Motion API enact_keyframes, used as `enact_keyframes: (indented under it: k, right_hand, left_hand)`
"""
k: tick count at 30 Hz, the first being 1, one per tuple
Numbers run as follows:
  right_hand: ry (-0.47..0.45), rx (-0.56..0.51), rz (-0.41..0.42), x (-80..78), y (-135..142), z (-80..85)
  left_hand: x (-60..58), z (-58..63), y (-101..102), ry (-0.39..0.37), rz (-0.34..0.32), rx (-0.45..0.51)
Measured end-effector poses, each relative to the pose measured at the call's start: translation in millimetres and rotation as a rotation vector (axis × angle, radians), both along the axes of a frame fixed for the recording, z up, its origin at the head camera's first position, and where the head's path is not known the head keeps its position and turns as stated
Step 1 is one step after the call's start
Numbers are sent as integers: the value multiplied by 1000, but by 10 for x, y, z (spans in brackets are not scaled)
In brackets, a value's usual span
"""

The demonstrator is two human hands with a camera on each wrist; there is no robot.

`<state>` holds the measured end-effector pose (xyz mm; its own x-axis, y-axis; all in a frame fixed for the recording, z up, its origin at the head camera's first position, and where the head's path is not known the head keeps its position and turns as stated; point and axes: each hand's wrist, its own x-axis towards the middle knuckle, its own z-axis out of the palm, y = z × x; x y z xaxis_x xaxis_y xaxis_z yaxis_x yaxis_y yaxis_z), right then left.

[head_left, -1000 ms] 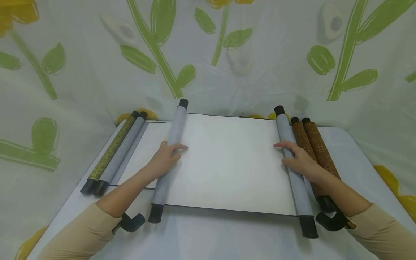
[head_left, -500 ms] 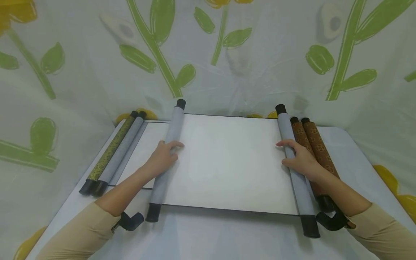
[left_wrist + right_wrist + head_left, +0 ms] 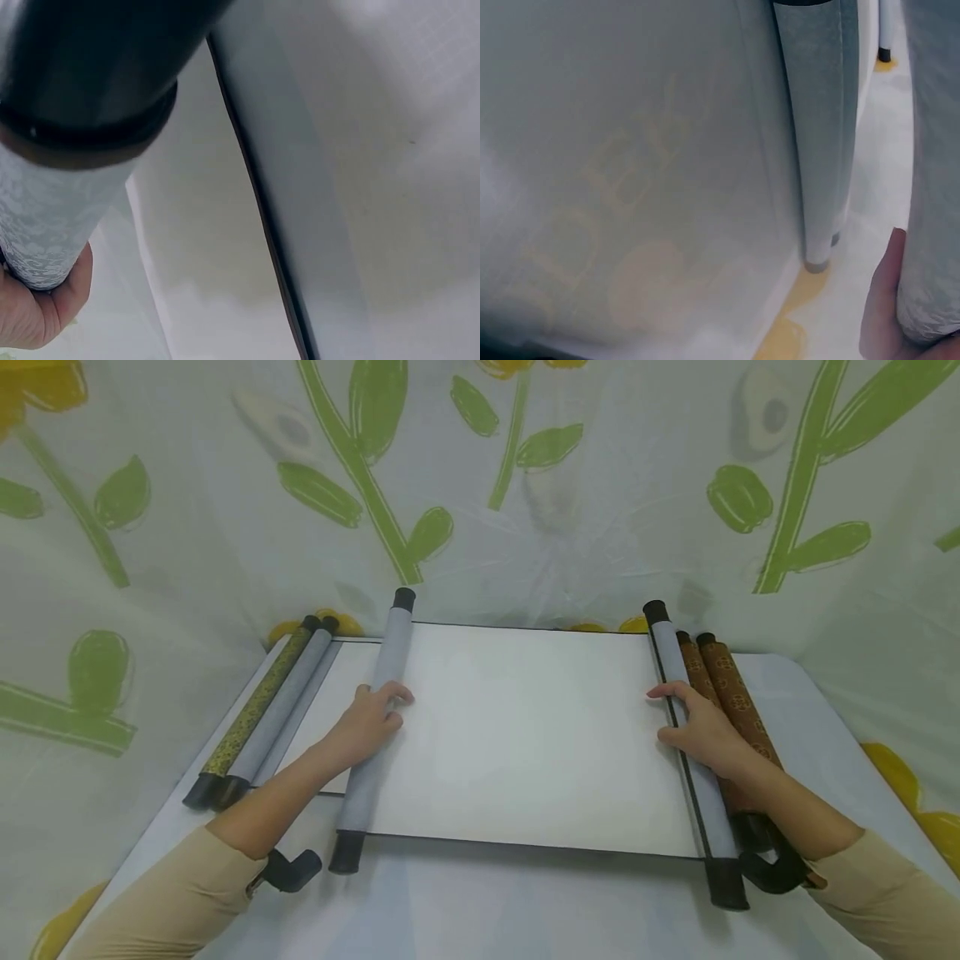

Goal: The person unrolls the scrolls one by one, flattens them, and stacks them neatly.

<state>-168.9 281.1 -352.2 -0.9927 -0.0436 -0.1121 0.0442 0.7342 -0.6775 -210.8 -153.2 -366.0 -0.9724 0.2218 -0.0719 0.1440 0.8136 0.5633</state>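
A hanging scroll lies partly unrolled, its blank white paper [image 3: 532, 743] stretched between two grey-blue rolls with black end caps. My left hand [image 3: 366, 724] grips the left roll [image 3: 363, 793], fingers and thumb over its inner side. Around the right roll [image 3: 716, 814], my right hand [image 3: 705, 731] holds in the same way, and a thin dark strip runs along that roll's inner edge. In the left wrist view, a black end cap [image 3: 90, 67] looms close above the curled left hand [image 3: 45, 307]. The right wrist view catches right-hand fingers [image 3: 889, 307] against the roll's patterned cloth.
Left on the table [image 3: 465, 910] lie a yellow-green patterned scroll [image 3: 262, 697] and a grey scroll [image 3: 281, 706], with another white sheet [image 3: 326, 693] running under the left roll. Two brown patterned scrolls [image 3: 738, 702] lie close at right. A leaf-print curtain [image 3: 615, 510] hangs behind.
The left hand and its roll have moved left; the right hand and its roll have shifted slightly right. More white paper shows between them, and a dark strip now shows on the right roll.
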Motion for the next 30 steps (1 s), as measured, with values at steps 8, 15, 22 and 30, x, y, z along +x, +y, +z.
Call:
enact_keyframes:
  k: [8,15,22,30]
  right_hand:
    - [-16,-62,4,4,78,-13]
    - [-15,-89,8,35,151,14]
    - [-23,-117,53,37,182,7]
    - [-4,-117,117,18,257,7]
  left_hand:
    - [-50,-23,-38,-13,13,27]
    - [-91,-7,-106,-38,56,68]
    - [-81,32,-148,-47,41,54]
    - [-51,18,-234,-14,27,11]
